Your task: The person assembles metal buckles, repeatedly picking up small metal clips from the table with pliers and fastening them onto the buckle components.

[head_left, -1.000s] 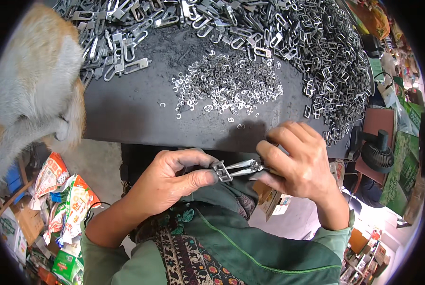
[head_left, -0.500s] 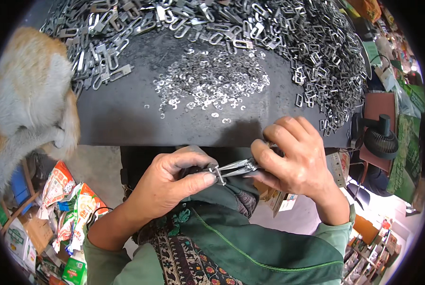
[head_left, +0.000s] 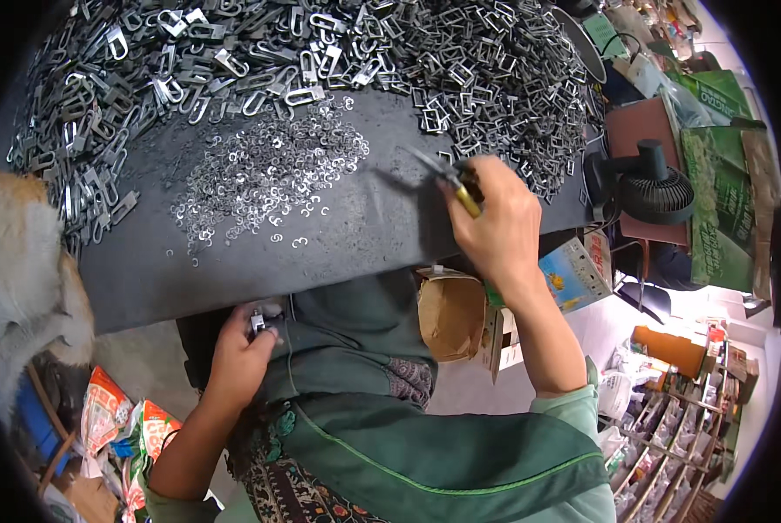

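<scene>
My left hand (head_left: 240, 356) is low, just off the table's near edge, with thumb and fingers closed on a small metal piece (head_left: 257, 322). My right hand (head_left: 502, 218) is over the right part of the dark table (head_left: 355, 231), wrapped round pliers with yellow handles (head_left: 466, 200). The pliers' jaws point up and left, near the rectangular metal rings (head_left: 486, 78); whether they grip anything is too blurred to tell. Left of them lies a spread of small C-shaped metal rings (head_left: 268, 166). Long looped metal clips (head_left: 207, 70) are heaped at the back and left.
An orange and white furry animal (head_left: 24, 270) lies on the table's left end. At the right stand a black fan (head_left: 656, 192) and a dark round rim (head_left: 582, 44). A cardboard box (head_left: 451, 318) is below the table edge. Colourful bags (head_left: 107, 410) are at lower left.
My hands have come apart. The right hand with the pliers has moved up over the table, while the left has drawn back left and down with the metal piece. The view has turned rightward.
</scene>
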The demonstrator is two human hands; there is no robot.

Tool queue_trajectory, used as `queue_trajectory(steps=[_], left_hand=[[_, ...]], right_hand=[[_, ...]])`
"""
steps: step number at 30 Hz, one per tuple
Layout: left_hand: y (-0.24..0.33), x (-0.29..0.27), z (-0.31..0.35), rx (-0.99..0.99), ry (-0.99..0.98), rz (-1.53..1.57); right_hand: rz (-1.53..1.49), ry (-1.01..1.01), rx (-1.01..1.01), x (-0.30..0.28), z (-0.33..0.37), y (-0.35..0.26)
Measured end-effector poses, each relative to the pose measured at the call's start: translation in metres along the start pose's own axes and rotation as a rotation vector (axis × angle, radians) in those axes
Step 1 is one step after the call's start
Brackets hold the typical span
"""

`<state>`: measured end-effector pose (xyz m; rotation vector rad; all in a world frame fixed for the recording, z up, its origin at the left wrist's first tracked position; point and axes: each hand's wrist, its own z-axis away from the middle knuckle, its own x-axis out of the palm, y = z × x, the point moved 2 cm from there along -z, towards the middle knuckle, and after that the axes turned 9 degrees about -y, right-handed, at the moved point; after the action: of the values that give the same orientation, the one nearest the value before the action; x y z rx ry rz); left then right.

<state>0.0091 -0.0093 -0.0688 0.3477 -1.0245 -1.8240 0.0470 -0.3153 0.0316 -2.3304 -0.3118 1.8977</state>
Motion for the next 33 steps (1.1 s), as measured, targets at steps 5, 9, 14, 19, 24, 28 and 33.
queue_trajectory(steps=[5,9,14,19,24,28,33], left_hand=[[-0.005,0.007,0.000,0.071,-0.103,0.203],[0.031,0.024,0.016,-0.064,-0.241,0.336],[0.068,0.024,0.033,0.053,-0.267,0.131],[0.081,0.023,0.031,0.183,-0.266,0.086],[0.082,0.013,0.030,0.087,-0.366,0.161],[0.072,0.015,0.027,0.531,-0.027,-0.441],[0.072,0.002,0.028,0.411,-0.277,-0.351]], right_hand=[[0.155,-0.035,0.159,0.006,-0.010,0.007],[0.144,-0.106,0.209,0.000,-0.008,0.003],[-0.787,-0.554,0.140,-0.005,0.004,-0.052],[-1.016,-0.615,0.077,-0.001,0.011,-0.091],[-0.951,-0.630,-0.036,0.005,0.011,-0.098],[-1.170,-0.809,0.320,0.009,0.013,-0.111],[-0.989,-0.970,0.260,0.012,0.021,-0.108]])
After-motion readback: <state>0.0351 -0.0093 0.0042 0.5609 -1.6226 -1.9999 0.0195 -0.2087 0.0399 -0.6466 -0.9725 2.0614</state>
